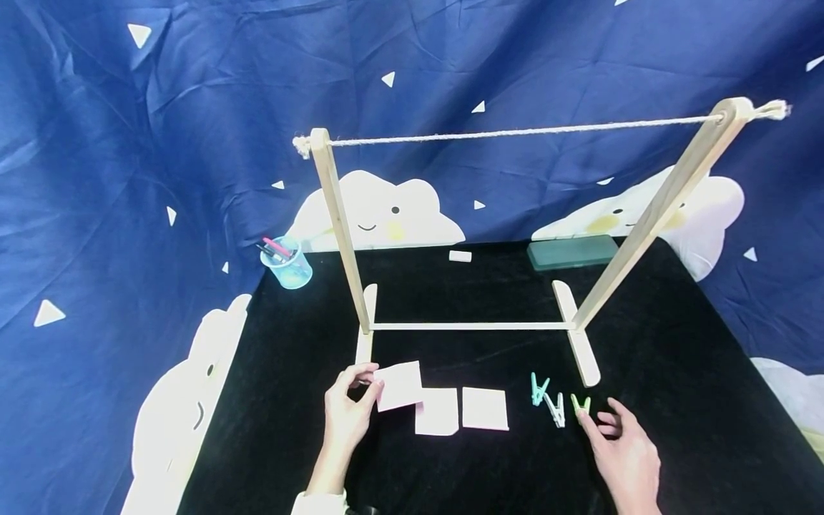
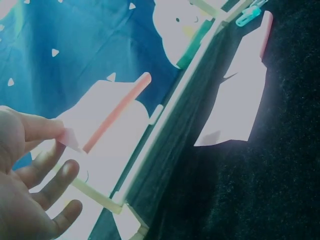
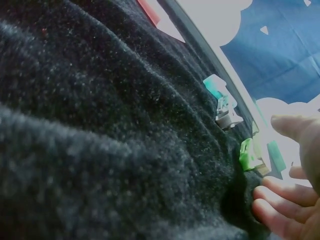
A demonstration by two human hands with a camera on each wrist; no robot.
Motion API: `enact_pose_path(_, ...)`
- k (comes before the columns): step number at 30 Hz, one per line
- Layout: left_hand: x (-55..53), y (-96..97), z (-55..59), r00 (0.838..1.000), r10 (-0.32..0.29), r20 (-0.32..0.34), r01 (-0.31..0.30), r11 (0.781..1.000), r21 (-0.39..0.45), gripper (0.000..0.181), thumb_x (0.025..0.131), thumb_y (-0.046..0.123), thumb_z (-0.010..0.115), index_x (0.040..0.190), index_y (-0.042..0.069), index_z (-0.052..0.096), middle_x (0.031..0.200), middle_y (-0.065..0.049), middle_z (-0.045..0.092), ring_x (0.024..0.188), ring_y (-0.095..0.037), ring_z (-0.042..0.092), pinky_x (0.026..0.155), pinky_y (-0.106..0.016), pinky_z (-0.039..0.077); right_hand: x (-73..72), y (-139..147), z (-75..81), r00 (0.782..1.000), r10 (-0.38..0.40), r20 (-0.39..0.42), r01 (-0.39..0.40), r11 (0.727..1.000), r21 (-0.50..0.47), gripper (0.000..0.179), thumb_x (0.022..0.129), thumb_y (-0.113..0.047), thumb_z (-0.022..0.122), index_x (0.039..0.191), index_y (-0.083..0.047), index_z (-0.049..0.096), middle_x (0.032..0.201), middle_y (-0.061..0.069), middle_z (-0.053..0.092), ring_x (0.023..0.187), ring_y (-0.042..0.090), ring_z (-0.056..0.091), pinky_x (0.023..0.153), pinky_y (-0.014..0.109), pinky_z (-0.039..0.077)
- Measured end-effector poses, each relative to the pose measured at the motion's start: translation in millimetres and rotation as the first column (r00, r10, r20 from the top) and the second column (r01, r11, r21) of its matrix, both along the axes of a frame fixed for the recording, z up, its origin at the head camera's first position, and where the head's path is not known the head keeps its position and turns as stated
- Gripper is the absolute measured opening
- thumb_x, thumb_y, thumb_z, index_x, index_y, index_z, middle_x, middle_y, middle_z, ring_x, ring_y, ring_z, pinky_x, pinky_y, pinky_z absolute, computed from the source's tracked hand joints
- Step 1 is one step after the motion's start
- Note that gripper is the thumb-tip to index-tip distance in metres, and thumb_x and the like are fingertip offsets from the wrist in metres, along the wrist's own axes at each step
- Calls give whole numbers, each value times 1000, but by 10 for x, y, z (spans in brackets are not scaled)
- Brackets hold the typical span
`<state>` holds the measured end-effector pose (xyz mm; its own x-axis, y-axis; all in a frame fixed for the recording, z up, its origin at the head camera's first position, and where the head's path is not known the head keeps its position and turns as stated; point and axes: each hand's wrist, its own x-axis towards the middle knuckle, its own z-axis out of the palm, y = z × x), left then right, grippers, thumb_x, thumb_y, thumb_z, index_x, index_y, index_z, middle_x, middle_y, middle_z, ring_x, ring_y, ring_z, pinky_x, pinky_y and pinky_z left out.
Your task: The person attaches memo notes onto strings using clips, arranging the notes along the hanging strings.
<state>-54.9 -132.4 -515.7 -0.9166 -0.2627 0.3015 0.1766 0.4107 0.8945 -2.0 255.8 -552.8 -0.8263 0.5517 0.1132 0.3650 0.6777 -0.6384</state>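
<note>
My left hand [image 1: 347, 408] pinches a pale square paper note [image 1: 399, 386] by its left edge. In the left wrist view the held note [image 2: 102, 107] shows a pink strip along one edge, raised above the table. Two similar notes lie on the black cloth: a middle note [image 1: 438, 412], partly overlapped in the head view, and a right note [image 1: 485, 409]. My right hand [image 1: 623, 447] is beside a green clothespin [image 1: 581, 405], thumb and fingers apart. In the right wrist view a gap shows between the thumb and the green clothespin [image 3: 247, 155]. Left of it lie a white clothespin [image 1: 556, 410] and a teal clothespin [image 1: 538, 390].
Beyond the hands stands a wooden frame [image 1: 341, 229] with a rope [image 1: 515, 133] tied between its posts. A blue pen cup [image 1: 292, 270], a white eraser-like block [image 1: 460, 256] and a green case [image 1: 573, 252] stand along the back of the black-covered table [image 1: 463, 293].
</note>
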Motion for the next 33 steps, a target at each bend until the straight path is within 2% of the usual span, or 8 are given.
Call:
enact_pose_path(11, 7, -18, -28, 1000, -17, 14, 17, 1000, -8, 27, 81, 0, 81, 102, 17, 76, 81, 0, 74, 84, -16, 65, 82, -37, 48, -117, -11, -81, 1000, -11, 22, 11, 1000, 9, 63, 80, -41, 82, 129, -6, 65, 99, 12, 77, 69, -31, 31, 69, 39, 44)
enact_pose_path(13, 6, -20, -32, 1000, -16, 15, 16, 1000, -11, 28, 81, 0, 81, 102, 17, 76, 81, 0, 74, 84, -16, 65, 82, -37, 48, -139, -14, -98, 1000, -16, 26, 16, 1000, 13, 63, 80, -42, 83, 128, -5, 65, 98, 12, 77, 71, -22, 44, 70, 41, 46)
enact_pose_path(16, 9, -11, -32, 1000, -12, 2, 12, 1000, -18, 28, 80, -1, 81, 101, 16, 76, 80, 0, 74, 83, -18, 65, 81, -36, 47, -164, -23, -106, 999, -16, 32, 16, 1000, 14, 65, 79, -43, 83, 129, -5, 64, 98, 12, 77, 81, 8, 64, 73, 46, 47)
enact_pose_path(18, 9, -5, -41, 1000, -9, -10, 9, 1000, -26, 28, 79, -2, 81, 101, 14, 75, 79, -1, 73, 82, -20, 65, 80, -35, 47, -171, -33, -107, 999, -13, 35, 12, 1000, 10, 66, 79, -42, 83, 129, -4, 64, 98, 14, 76, 92, 27, 66, 74, 49, 47)
enact_pose_path(20, 14, -8, -42, 1000, -12, -12, 12, 1000, -19, 29, 78, -3, 81, 101, 14, 75, 79, -1, 73, 82, -21, 65, 80, -36, 47, -177, -36, -107, 999, -12, 41, 12, 1000, 3, 68, 78, -42, 84, 130, -4, 63, 99, 14, 76, 96, 33, 66, 74, 49, 47)
enact_pose_path(23, 17, -19, -51, 1000, -16, -2, 16, 1000, -11, 29, 79, -4, 81, 101, 15, 75, 79, 0, 73, 82, -20, 65, 81, -36, 47, -186, -33, -110, 999, -14, 42, 14, 1000, 5, 67, 77, -41, 85, 129, -4, 64, 98, 13, 76, 93, 30, 66, 72, 46, 47)
enact_pose_path(29, 23, -43, -78, 1000, -16, 22, 17, 1000, -20, 29, 80, -3, 80, 101, 16, 76, 80, 2, 73, 83, -16, 65, 80, -34, 47, -198, -15, -116, 999, -16, 29, 15, 1000, 14, 62, 76, -38, 86, 126, -6, 67, 95, 9, 77, 74, -14, 47, 66, 34, 44)
enact_pose_path(33, 31, -53, -84, 999, -22, 26, 22, 1000, -17, 27, 81, -1, 80, 101, 16, 75, 80, 0, 73, 83, -16, 65, 81, -33, 48, -207, -10, -129, 1000, -12, 11, 12, 1000, 18, 60, 76, -36, 86, 123, -5, 68, 92, 9, 78, 72, -22, 39, 63, 32, 42)
